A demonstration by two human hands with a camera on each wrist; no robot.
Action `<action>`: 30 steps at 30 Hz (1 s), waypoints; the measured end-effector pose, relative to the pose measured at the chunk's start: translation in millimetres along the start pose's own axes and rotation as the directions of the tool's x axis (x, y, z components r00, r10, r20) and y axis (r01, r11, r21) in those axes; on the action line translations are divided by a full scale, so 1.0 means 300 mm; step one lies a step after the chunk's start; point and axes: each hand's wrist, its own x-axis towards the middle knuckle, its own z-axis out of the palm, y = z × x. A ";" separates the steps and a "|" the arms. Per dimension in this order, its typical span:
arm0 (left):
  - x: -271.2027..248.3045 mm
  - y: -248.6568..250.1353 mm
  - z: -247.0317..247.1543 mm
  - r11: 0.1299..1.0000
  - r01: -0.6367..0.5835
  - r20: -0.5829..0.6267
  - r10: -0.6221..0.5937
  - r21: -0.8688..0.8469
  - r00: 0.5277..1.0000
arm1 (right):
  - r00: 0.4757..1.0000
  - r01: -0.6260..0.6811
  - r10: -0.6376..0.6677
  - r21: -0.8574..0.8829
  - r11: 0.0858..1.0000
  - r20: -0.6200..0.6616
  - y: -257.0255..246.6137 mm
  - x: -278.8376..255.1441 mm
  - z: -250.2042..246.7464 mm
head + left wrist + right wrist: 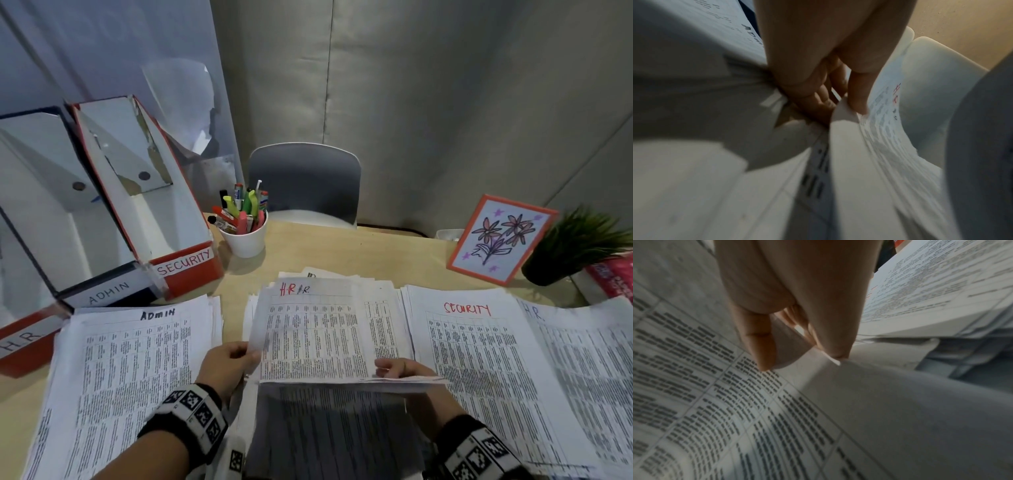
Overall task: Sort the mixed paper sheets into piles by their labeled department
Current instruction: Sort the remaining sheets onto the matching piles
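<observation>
A printed sheet marked H.R. [315, 329] is lifted off the mixed middle stack [329, 428]. My left hand [229, 363] pinches its left edge, thumb on top, as the left wrist view shows on the H.R. sheet [884, 113]. My right hand [400, 371] pinches the sheet's lower right corner [789, 347] between thumb and fingers. An ADMIN pile [130, 359] lies to the left, a SECURITY pile [479, 359] to the right and an H.R. pile [589, 359] at the far right.
File boxes labelled SECURITY [185, 263], ADMIN [106, 291] and H.R. [20, 346] stand at back left. A white cup of markers [245, 233], a framed flower drawing [500, 240], a potted plant [575, 246] and a chair [305, 181] sit behind the piles.
</observation>
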 end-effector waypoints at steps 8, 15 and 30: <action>-0.014 0.040 -0.029 0.994 0.077 0.289 -0.095 0.073 0.953 | 0.997 -0.080 0.078 -0.181 0.980 -0.020 -0.014 0.040 0.006; -0.042 0.043 -0.048 0.982 0.182 0.404 -0.149 -0.044 0.903 | 0.989 -0.131 0.124 -0.084 0.988 -0.086 -0.047 0.052 0.043; -0.127 0.165 -0.010 0.920 -0.319 0.016 0.324 0.227 0.946 | 0.981 0.155 -0.176 -0.213 0.965 -0.084 -0.191 0.004 0.153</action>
